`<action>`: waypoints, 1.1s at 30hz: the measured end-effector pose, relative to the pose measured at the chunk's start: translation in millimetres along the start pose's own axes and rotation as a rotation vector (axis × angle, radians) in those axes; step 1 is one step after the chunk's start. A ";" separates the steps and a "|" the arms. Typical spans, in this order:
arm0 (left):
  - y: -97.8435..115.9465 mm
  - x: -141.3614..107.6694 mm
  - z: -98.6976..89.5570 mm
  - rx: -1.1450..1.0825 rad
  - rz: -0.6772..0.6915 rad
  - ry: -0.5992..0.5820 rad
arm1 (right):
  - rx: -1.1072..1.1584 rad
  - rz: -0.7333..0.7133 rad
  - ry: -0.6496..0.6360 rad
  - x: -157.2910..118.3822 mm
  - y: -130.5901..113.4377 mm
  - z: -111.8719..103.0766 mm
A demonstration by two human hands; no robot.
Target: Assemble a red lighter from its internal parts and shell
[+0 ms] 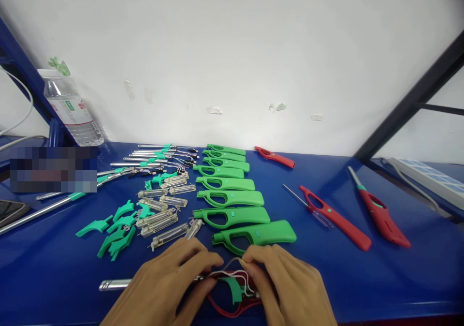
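Observation:
At the front edge of the table, a red lighter casing (221, 311) lies between my hands, with a green trigger (232, 289) and loose white wires (232, 272) inside. My left hand (166, 285) closes thumb and fingers round the casing's neck, where a metal tube (115, 285) sticks out to the left. My right hand (290, 282) pinches near the right part of the casing, close to a thin strip or wire arching up; its fingertips partly hide what they grip. Green lighter casings (279, 231) lie in a column just beyond my hands.
To the left lie several green triggers (94, 225), clear fuel tanks (168, 236) and metal tubes with wires (58, 205). Red casings (348, 227), a screwdriver (322, 218) and a red lighter (384, 214) are at right. A water bottle (74, 118) leans by the wall.

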State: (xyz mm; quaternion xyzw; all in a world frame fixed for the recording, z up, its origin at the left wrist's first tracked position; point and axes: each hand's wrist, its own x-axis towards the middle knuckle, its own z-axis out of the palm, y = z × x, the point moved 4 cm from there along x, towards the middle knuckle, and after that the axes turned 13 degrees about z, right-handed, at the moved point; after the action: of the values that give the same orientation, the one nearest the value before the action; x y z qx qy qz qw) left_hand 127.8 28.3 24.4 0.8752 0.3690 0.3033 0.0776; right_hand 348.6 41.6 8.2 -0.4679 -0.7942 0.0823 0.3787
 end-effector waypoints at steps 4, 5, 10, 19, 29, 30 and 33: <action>0.9 -4.7 2.6 -0.005 0.003 -0.074 | 0.017 0.001 -0.012 0.3 -1.9 -0.7; 1.3 -5.2 2.9 0.001 0.005 -0.075 | 0.021 0.002 -0.015 0.3 -2.4 -0.9; 0.8 -4.0 6.6 -0.006 -0.023 -0.082 | 0.018 0.000 -0.010 -0.4 -3.9 -1.9; -1.3 -4.9 12.1 -0.050 -0.091 -0.127 | 0.037 0.009 -0.012 -0.5 -3.2 -1.3; 0.0 -2.6 9.3 0.033 0.008 -0.092 | 0.023 0.042 0.000 -2.0 -0.6 0.1; -0.1 -3.0 9.3 0.045 0.020 -0.092 | 0.024 0.043 0.003 -2.1 -0.4 0.0; -0.4 -4.9 10.4 0.071 0.039 -0.107 | 0.047 0.052 -0.012 -2.4 0.6 0.0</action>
State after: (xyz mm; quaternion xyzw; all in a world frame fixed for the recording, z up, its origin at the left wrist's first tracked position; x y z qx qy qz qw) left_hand 131.1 26.1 13.6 0.8993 0.3578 0.2442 0.0604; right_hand 349.6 40.0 6.7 -0.4789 -0.7819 0.1133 0.3826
